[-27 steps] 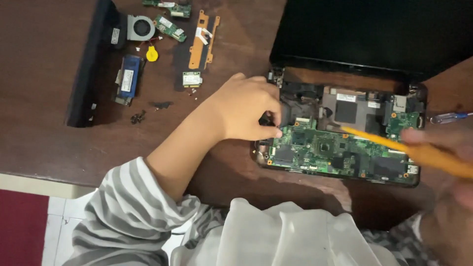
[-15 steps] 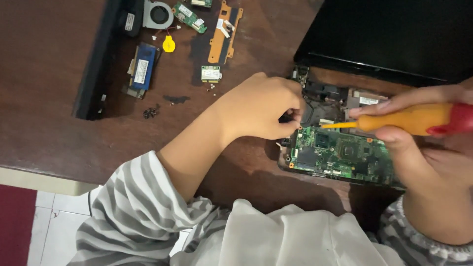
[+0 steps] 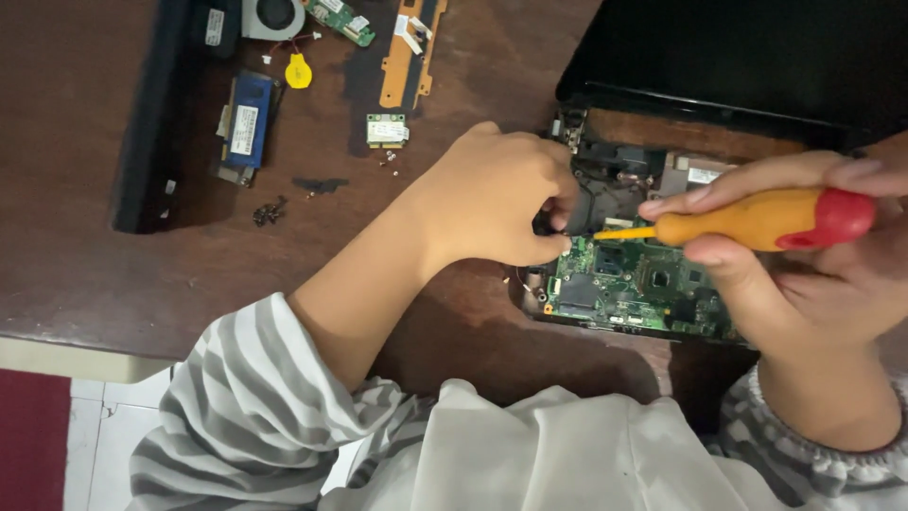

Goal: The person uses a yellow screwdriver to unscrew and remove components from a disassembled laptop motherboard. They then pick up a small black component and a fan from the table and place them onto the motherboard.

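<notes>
A yellow-handled screwdriver (image 3: pixel 757 220), newly gripped in the right hand (image 3: pixel 813 255), has been brought to the green circuit board (image 3: pixel 643 289), where the left hand (image 3: pixel 497 199) pinches something unseen.

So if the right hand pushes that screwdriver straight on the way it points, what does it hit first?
Probably the left hand's fingertips, pinched right at the screwdriver tip over the green circuit board; depth is unclear.
</notes>
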